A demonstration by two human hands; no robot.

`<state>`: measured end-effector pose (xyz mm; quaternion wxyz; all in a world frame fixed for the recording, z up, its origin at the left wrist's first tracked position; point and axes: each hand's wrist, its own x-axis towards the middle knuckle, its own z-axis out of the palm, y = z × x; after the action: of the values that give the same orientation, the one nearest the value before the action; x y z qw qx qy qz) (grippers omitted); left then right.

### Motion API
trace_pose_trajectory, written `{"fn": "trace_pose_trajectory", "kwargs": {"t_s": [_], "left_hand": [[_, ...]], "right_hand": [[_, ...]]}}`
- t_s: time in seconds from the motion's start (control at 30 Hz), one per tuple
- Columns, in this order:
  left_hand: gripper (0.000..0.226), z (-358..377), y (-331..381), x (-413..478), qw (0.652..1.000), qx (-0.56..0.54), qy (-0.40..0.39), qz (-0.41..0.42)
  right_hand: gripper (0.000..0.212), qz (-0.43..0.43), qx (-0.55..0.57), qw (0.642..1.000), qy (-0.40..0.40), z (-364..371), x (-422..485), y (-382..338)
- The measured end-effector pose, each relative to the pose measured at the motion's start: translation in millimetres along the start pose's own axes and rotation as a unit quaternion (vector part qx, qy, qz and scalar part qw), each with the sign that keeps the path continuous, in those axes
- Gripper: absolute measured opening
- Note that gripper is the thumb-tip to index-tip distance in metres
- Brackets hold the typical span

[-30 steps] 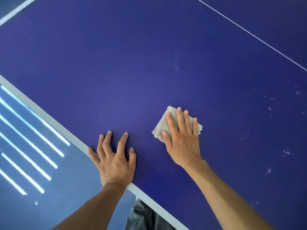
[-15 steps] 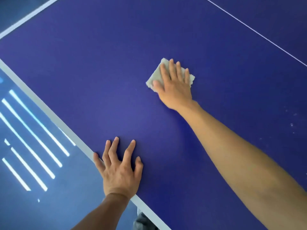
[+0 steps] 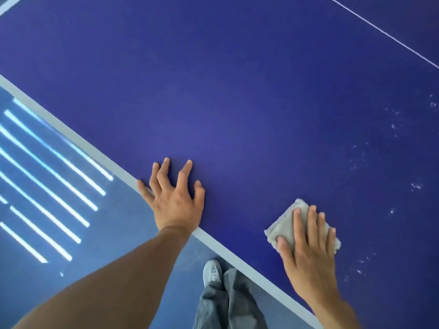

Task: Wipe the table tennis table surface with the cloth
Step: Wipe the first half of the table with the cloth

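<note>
Tabletop (image 3: 237,91): deep blue table tennis surface that fills most of the view and runs diagonally from lower right to upper left.
Floor (image 3: 114,222): blue and glossy, seen below and left of the tabletop's near edge.
Light reflections (image 3: 47,176): a row of bright parallel stripes on the floor at the left.
Edge band (image 3: 78,138): pale white border along the near edge of the tabletop. The left hand crosses it, and the right wrist crosses it lower down.
Trousers (image 3: 225,305): grey legs at the bottom centre, on the floor side of the edge band.
Right hand (image 3: 308,252): laid flat on the cloth, with straight fingers pressing it down and the thumb at its left side. It does not clutch the cloth.
Left hand (image 3: 174,200): empty, its fingers spread and arched with the tips on the tabletop. Its heel lies over the edge band, and it is apart from the cloth.
Cloth (image 3: 283,224): pale folded square flat on the tabletop near the edge band, with its right half covered by the fingers.
Shoe (image 3: 212,273): grey trainer on the floor, just beside the edge band.
Thin white line (image 3: 384,34): crosses the upper right corner of the tabletop.
Specks (image 3: 415,186): small white marks scattered on the tabletop to the right of the cloth.
</note>
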<state>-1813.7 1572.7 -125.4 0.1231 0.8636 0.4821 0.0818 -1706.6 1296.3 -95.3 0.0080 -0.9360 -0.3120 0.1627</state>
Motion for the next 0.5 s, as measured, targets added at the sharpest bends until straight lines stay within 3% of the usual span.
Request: {"fn": "trace_pose_trajectory", "kwargs": {"t_s": [0.07,0.13,0.27,0.33,0.4,0.5], "left_hand": [[0.051,1,-1,-1,1.000,-0.009,-0.004,-0.007],[0.050,1,-1,-2,1.000,-0.015,-0.002,-0.009],[0.052,1,-2,-4,0.999,-0.033,0.000,-0.010],[0.052,1,-1,-5,0.999,-0.034,0.002,-0.009],[0.052,1,-1,-5,0.999,-0.039,0.006,-0.011],[0.051,2,-2,-6,0.999,-0.041,0.012,-0.006]], "right_hand": [[0.075,0.075,0.019,0.997,0.020,-6,24,-8],[0.076,0.093,0.024,0.995,0.034,-6,38,-27],[0.076,-0.093,-0.022,0.995,0.016,20,-12,-37],[0.076,-0.135,-0.043,0.990,0.009,34,-52,-10],[0.076,-0.110,-0.049,0.993,0.011,39,-86,28],[0.077,0.013,-0.021,1.000,0.004,34,-118,86]]}}
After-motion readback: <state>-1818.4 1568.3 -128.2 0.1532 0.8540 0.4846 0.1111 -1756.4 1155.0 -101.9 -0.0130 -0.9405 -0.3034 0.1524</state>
